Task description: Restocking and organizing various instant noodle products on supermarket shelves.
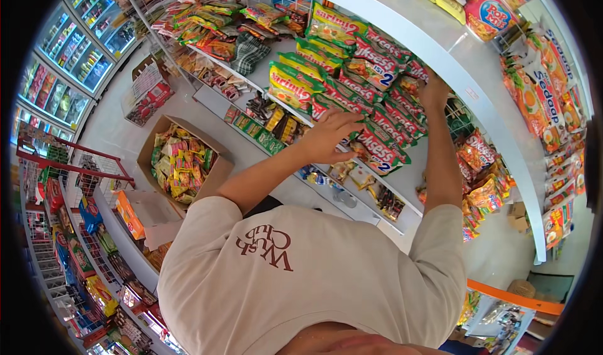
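My left hand (331,136) hovers over or rests lightly on the front packs of instant noodles, its fingers apart and nothing held. Red and green Sukses noodle packs (377,154) stand in slanted rows under and beside it. Yellow and green Sarimi packs (294,86) fill the rows to the left. Deep at the back of the shelf (414,166), my right hand (434,93) reaches in against a red noodle pack (417,70). The shelf above overlaps its surroundings and its fingers are partly hidden, so its grip cannot be made out.
A white upper shelf edge (471,79) curves close above my right arm. To the left lies a checked cloth (251,53) beside piled packets (212,25). An open cardboard box (219,166) of small packets stands on the floor. Drink fridges (70,53) line the far left.
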Tool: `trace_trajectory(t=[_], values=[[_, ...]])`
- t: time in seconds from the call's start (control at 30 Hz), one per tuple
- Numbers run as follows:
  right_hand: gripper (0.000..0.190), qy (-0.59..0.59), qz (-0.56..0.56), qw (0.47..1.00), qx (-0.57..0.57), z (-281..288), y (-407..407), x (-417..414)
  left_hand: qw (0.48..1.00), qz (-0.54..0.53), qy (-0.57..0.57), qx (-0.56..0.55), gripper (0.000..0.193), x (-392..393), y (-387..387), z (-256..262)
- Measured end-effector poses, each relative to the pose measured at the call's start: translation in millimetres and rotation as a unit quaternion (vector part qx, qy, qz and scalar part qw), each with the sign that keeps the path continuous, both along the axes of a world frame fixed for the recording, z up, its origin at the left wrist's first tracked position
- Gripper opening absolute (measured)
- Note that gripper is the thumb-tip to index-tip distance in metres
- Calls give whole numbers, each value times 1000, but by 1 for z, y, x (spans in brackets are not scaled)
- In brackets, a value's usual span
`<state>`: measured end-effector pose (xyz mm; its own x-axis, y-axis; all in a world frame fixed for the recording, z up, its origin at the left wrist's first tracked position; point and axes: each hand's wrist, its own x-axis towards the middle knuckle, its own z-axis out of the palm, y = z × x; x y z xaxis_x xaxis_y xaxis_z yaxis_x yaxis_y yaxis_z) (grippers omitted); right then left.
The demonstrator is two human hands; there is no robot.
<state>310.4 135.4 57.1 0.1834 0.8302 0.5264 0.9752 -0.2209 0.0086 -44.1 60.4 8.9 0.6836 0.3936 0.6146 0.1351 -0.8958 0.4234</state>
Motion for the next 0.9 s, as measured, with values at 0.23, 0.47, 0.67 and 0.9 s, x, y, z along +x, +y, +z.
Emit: trace_trajectory(t=[0.23,0.47,0.67,0.9], values=[[54,31,103,980,170,24,-63,-85,969,33,-208,132,39,-65,50,88],[39,208,262,939,79,30,-125,-208,895,163,-235,342,22,-137,146,266],[35,276,228,932,49,23,-149,-265,975,61,160,140,55,-146,171,315],[36,326,221,918,36,10,-158,-307,986,47,65,144,59,-167,193,330]])
